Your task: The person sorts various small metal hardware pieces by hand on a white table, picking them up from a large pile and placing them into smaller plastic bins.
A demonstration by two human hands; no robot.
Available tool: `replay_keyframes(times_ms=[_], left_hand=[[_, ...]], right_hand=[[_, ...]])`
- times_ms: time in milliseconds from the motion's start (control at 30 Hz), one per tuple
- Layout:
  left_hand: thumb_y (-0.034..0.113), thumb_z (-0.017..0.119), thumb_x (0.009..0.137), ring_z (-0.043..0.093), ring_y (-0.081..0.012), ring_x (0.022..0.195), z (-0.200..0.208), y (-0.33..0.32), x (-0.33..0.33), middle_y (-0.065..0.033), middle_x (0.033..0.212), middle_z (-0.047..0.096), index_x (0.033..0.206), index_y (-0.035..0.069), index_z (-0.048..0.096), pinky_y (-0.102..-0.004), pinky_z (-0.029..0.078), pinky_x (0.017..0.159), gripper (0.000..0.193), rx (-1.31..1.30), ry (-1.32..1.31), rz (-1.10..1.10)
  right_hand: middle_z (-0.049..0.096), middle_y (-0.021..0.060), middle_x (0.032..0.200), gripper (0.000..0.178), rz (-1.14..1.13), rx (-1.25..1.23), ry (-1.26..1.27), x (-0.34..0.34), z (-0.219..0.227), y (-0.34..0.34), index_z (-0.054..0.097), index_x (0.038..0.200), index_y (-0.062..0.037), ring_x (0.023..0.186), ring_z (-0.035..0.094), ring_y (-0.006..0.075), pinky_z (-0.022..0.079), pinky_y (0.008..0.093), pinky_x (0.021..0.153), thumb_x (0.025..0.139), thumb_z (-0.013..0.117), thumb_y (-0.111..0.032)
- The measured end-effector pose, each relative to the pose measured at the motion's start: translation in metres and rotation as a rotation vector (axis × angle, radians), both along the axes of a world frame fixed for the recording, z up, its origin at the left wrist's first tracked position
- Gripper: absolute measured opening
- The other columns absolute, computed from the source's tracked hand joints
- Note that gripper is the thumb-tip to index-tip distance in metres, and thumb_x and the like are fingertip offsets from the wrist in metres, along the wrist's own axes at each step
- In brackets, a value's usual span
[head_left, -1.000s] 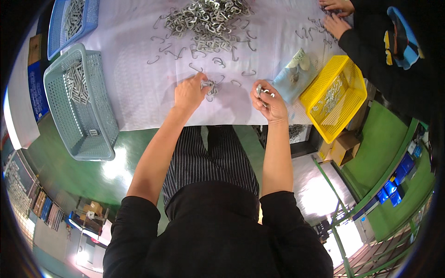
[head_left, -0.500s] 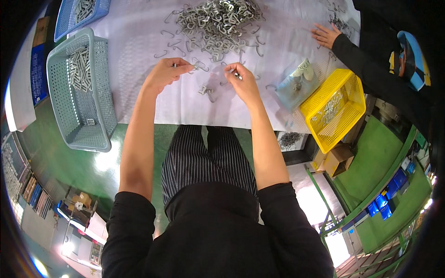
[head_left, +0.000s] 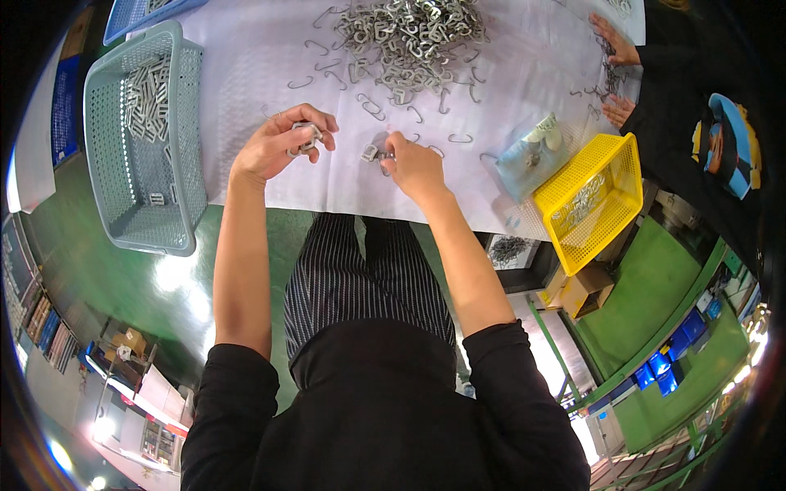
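My left hand is raised over the white-covered table with its fingers closed around a small silver metal buckle. To its right, my right hand reaches down, thumb and fingertips pinching another small metal buckle with a thin wire hook at it. How the two parts join is too small to make out. Beyond both hands lies a large heap of metal buckles and wire hooks. Several loose wire hooks are scattered between the heap and my hands.
A grey-green basket with flat metal buckles stands at left, a blue basket behind it. At right are a clear bluish plastic bag and a yellow basket with metal parts. A co-worker's hands touch dark hooks at far right.
My left hand has turned up and now holds a buckle in its fingers. The right hand has moved left and nearer to the buckle on the table. A co-worker's second hand has come into view.
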State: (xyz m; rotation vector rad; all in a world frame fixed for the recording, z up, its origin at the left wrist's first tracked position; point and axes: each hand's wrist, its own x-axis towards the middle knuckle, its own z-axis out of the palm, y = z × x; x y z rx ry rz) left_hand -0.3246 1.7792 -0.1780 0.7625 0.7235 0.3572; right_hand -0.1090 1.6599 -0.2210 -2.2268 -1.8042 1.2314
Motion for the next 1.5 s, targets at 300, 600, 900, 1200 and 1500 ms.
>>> replay_keyframes(times_ms=[300,600,900,1200,1500], left_hand=[[0.027,0.060,0.087,0.052,-0.0075,0.064,-0.020,-0.017,0.021,-0.0007,0.076,0.058,0.088,0.006,0.061,-0.0209,0.036,0.050,0.022,-0.123,0.315,0.096],[0.026,0.066,0.080,0.059,-0.0246,0.059,-0.051,-0.079,0.051,-0.0094,0.071,0.059,0.099,0.010,0.054,-0.0354,0.046,0.053,0.028,0.881,0.859,-0.098],[0.019,0.062,0.079,0.062,-0.0330,0.072,-0.073,-0.099,0.047,-0.0127,0.084,0.062,0.097,0.010,0.053,-0.0409,0.048,0.061,0.022,0.939,0.840,-0.096],[0.026,0.060,0.087,0.040,-0.0081,0.058,0.028,-0.037,0.024,-0.0010,0.072,0.049,0.090,0.005,0.054,-0.0213,0.029,0.046,0.022,-0.064,-0.309,-0.099],[0.036,0.045,0.094,0.050,-0.0103,0.059,0.002,0.037,0.038,-0.0009,0.075,0.055,0.089,0.010,0.054,-0.0228,0.035,0.045,0.029,-0.413,-0.164,0.474]], right_hand=[[0.064,0.0096,0.067,0.027,-0.546,-0.045,0.396,0.035,-0.007,-0.001,0.063,0.078,-0.0012,0.060,0.060,0.0195,0.045,0.0312,0.060,0.067,0.073,-0.024],[0.049,0.0017,0.074,0.019,-0.717,-0.188,1.548,0.074,0.028,-0.024,0.052,0.089,-0.0076,0.054,0.041,0.0071,0.025,0.0191,0.044,0.084,0.064,-0.022],[0.050,0.0045,0.069,0.038,-0.789,-0.232,1.474,0.042,0.018,-0.009,0.050,0.083,-0.0097,0.053,0.046,0.0116,0.032,0.0222,0.045,0.089,0.052,-0.047],[0.052,0.0053,0.073,0.026,-1.169,-0.159,1.694,0.017,0.054,0.025,0.054,0.084,-0.0092,0.056,0.047,0.0129,0.033,0.0219,0.039,0.093,0.048,-0.033],[0.054,0.0059,0.077,0.015,-0.909,0.356,1.229,-0.042,0.104,0.142,0.053,0.079,-0.0056,0.061,0.052,0.0138,0.041,0.0255,0.049,0.087,0.054,-0.018]])
